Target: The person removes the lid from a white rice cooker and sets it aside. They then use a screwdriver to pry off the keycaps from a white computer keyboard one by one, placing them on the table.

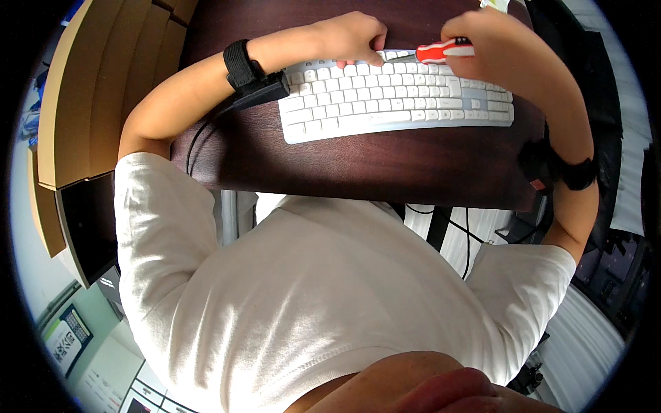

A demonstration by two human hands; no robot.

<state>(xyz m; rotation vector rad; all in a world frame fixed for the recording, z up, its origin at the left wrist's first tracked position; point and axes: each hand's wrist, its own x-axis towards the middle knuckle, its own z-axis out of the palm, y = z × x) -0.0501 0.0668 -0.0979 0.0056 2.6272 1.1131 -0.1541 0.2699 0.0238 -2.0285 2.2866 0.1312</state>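
Your left hand (354,38) presses its fingertips onto the top row of the white plastic keyboard (396,96), which lies along the far edge of the dark brown wooden desk (358,165). Your right hand (489,41) is closed around a red-and-white-handled screwdriver (444,50), its tip pointing at those keys beside your left fingers.

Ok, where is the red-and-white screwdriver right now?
In the head view, the red-and-white screwdriver is at top centre-right, gripped in the right hand, its tip over the white keyboard's far row beside the left hand.
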